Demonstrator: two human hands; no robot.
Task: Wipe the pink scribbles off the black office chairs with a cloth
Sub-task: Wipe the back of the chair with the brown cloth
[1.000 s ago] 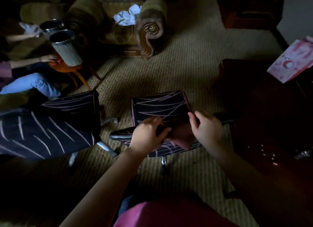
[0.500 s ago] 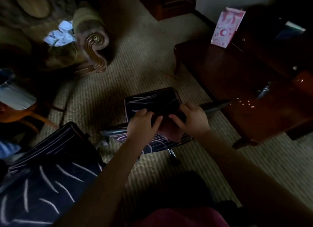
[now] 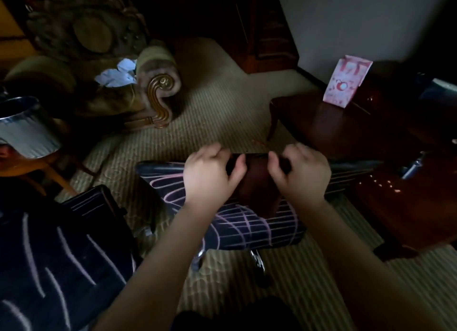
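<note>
Far left: second black chair (image 3: 61,256), pale strokes across its seat, untouched, presumably next in line. Centre: left grip (image 3: 210,175), fingers curled, pinches the upper edge of the dark red cloth (image 3: 257,184). The right grip (image 3: 301,175) pinches the same edge just beside it. Cloth hangs over the middle chair (image 3: 247,228), whose seat shows pink scribbles; contact unclear. The two-handed hold likely spreads or refolds the cloth into a wiping face. Right: dark tabletop (image 3: 333,130), near, not involved.

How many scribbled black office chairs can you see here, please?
2. The middle chair stands beneath the cloth gripped by the left hand and right hand; the other chair is at lower left, partly cut off. More may be out of view.
</note>
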